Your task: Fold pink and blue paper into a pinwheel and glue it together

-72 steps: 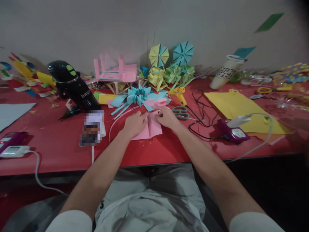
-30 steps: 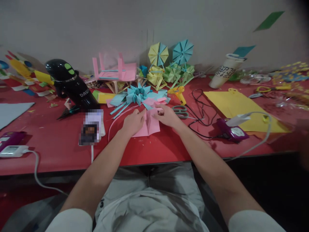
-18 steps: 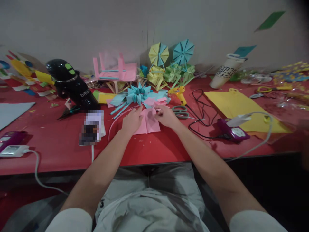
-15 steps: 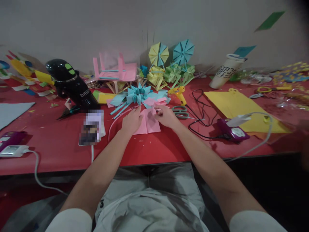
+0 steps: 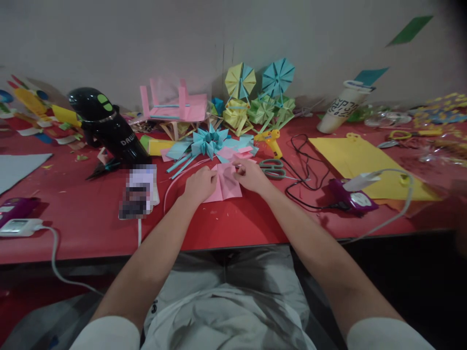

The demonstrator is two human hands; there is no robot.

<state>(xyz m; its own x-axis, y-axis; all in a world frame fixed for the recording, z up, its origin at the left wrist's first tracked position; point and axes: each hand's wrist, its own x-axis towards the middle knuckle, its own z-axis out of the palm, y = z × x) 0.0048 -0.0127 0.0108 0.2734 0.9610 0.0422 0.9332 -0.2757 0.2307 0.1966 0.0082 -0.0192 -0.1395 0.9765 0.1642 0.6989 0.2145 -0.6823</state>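
Observation:
A creased sheet of pink paper (image 5: 226, 187) lies on the red table in front of me, with a fold line down its middle. My left hand (image 5: 200, 183) is closed on its left edge, fingers curled in. With finger and thumb, my right hand (image 5: 250, 175) pinches its upper right part. Just behind the sheet are more folded pink pieces (image 5: 237, 154) and a blue folded-paper star (image 5: 210, 142). Green-handled scissors (image 5: 273, 168) lie right beside my right hand.
A yellow glue gun (image 5: 270, 141) with a black cord lies behind the scissors. To the left are a phone (image 5: 138, 192) on a white cable and a black bottle (image 5: 113, 126). Yellow sheets (image 5: 361, 165), a purple power socket (image 5: 352, 197) and a cup (image 5: 341, 108) stand on the right.
My left hand's fingers have curled in and closed at the pink paper's left edge, where they were stretched further forward. My right hand stays almost still.

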